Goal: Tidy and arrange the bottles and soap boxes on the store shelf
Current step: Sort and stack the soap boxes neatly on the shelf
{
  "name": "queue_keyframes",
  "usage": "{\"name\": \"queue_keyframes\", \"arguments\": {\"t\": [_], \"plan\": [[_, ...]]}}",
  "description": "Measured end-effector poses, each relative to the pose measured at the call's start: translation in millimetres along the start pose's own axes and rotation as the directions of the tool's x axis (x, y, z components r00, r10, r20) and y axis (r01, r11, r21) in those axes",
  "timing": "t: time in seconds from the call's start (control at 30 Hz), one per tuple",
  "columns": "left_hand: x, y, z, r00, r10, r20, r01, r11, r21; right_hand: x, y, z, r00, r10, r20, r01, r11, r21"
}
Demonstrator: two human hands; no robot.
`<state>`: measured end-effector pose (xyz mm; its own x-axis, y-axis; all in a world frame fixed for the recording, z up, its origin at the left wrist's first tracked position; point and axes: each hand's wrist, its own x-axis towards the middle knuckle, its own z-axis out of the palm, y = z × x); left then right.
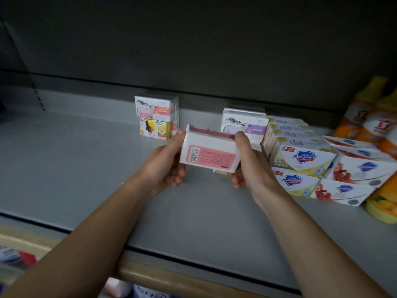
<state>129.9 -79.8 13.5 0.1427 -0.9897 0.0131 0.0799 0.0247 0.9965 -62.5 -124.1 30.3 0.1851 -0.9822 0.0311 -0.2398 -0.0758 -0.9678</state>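
Head view: both hands hold one soap box above the grey shelf, roughly over its middle.
Held box: the white box with pink label (pixel 209 154) is tilted, barcode side facing the camera, lifted off the shelf (pixel 86 168).
Left hand: the left hand (pixel 164 166) grips the box's left end, thumb at its upper corner, fingers curled beneath.
Right hand: the right hand (pixel 247 162) grips the box's right end, thumb on top, fingers curled under.
Open room: left of the held box and toward the camera, the shelf surface is bare grey up to its front lip (pixel 193 274).
Behind the held box, left: the two-box stack (pixel 156 117), pink-printed box on top of a yellow-printed one, stands near the back wall (pixel 193 39).
Behind the held box, right: the purple-label box (pixel 245 125) stands just past the right thumb.
Right of the held box: the Safeguard boxes (pixel 300 160), yellow-green, are stacked in rows, close to the right hand's knuckles.
Farther right: the red-printed Safeguard boxes (pixel 361 168) sit touching the yellow-green ones, stacked two high.
Far right edge: the orange bottles (pixel 369 117) stand behind and beside those boxes; a yellow bottle (pixel 382 203) lies or leans at the front, which I cannot tell.
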Motion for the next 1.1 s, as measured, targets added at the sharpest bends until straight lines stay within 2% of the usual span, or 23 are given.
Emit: {"name": "queue_keyframes", "arguments": {"t": [0.1, 0.23, 0.3, 0.37, 0.47, 0.53, 0.67, 0.73, 0.8, 0.93, 1.1], "plan": [[2, 1, -1, 0.998, -0.063, -0.005, 0.062, 0.993, -0.096, -1, -1, 2, 0.998, -0.047, -0.042, 0.050, 0.996, 0.072], [4, 3, -4, 0.984, -0.139, 0.110, 0.166, 0.939, -0.301, -6, -1, 1, 0.937, -0.336, -0.098, 0.346, 0.930, 0.121], [4, 3, -2, 0.975, -0.166, 0.145, 0.207, 0.913, -0.350, -7, 0, -1, 0.898, -0.439, -0.035, 0.440, 0.892, 0.106], [5, 1, 0, 0.978, -0.179, 0.104, 0.205, 0.914, -0.350, -7, 2, -1, 0.863, -0.502, 0.057, 0.499, 0.864, 0.068], [5, 0, -5, 0.990, -0.139, 0.013, 0.136, 0.942, -0.308, -9, 4, 0, 0.834, -0.523, 0.174, 0.513, 0.852, 0.105], [5, -1, -9, 0.998, -0.066, -0.007, 0.061, 0.957, -0.284, -11, 3, 1, 0.854, -0.488, 0.181, 0.478, 0.873, 0.097], [3, -3, -8, 0.993, 0.108, 0.048, -0.092, 0.964, -0.250, -10, 5, 5, 0.926, -0.376, 0.005, 0.373, 0.918, -0.137], [3, -2, -6, 0.988, 0.138, 0.068, -0.118, 0.964, -0.238, -8, 4, 4, 0.926, -0.378, -0.013, 0.375, 0.921, -0.105], [3, 0, -2, 0.990, 0.136, 0.037, -0.120, 0.952, -0.282, -8, 4, 3, 0.890, -0.457, 0.002, 0.454, 0.885, -0.103], [2, 1, 2, 0.982, 0.175, -0.072, -0.189, 0.909, -0.371, -10, 5, 6, 0.755, -0.653, 0.058, 0.637, 0.712, -0.295], [1, 5, -3, 0.962, 0.262, -0.071, -0.267, 0.868, -0.419, -10, 4, 12, 0.704, -0.701, 0.118, 0.687, 0.628, -0.366]]}}
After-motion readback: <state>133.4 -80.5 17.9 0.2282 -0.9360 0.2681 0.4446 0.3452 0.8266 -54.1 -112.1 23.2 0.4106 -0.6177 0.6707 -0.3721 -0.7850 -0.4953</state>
